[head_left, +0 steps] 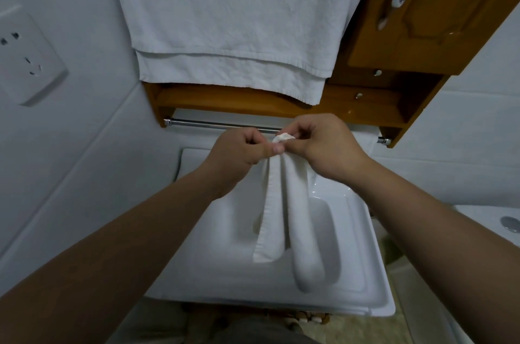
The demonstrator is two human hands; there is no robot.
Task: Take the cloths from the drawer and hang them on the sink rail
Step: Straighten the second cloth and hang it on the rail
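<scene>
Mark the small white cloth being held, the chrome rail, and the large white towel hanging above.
Small white cloth (277,203), head view: on its hanging folded strip below the hands.
Chrome rail (202,124), head view: on the bare bar left of the hands.
Large white towel (225,14), head view: on its front face.

Both hands meet at centre, the left hand (242,151) and right hand (323,143) pinching the bunched top of a white cloth (284,208) that hangs toward six o'clock over the white sink (351,245). Just behind them runs the chrome rail (213,125); at twelve o'clock a large white towel (230,20) drapes (doubled over) beside a wooden cabinet (416,34).
</scene>
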